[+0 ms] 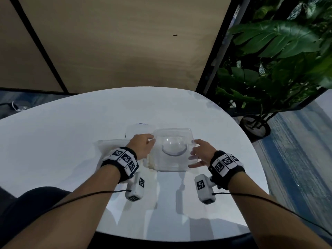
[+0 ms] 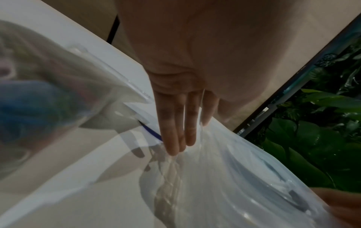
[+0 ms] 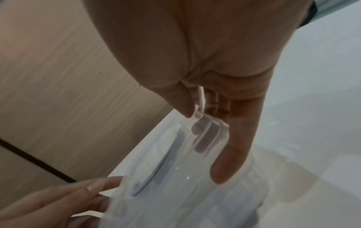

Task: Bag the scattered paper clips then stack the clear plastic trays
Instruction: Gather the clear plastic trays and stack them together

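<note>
Both hands hold a clear plastic tray point(image 1: 173, 159) with a round dome in its middle, over the middle of the white table point(image 1: 53, 150). My left hand point(image 1: 150, 141) pinches its left edge, with the fingers point(image 2: 175, 135) lying straight along the rim and the thumb on the other side. On the right edge, my right hand point(image 1: 195, 153) has its thumb on top of the rim and its fingers point(image 3: 230, 154) underneath. The tray point(image 3: 175, 192) is tilted in the right wrist view. Left of it lies a clear zip bag point(image 1: 111, 145) with blurred blue contents point(image 2: 29, 108). No loose paper clips show.
Another clear plastic piece with a dark rim point(image 1: 138, 129) lies just behind my left hand. Something pale yellow point(image 1: 150, 163) shows under the tray's left corner. A potted plant point(image 1: 269, 69) stands off the table's right side. A wood-panel wall is behind.
</note>
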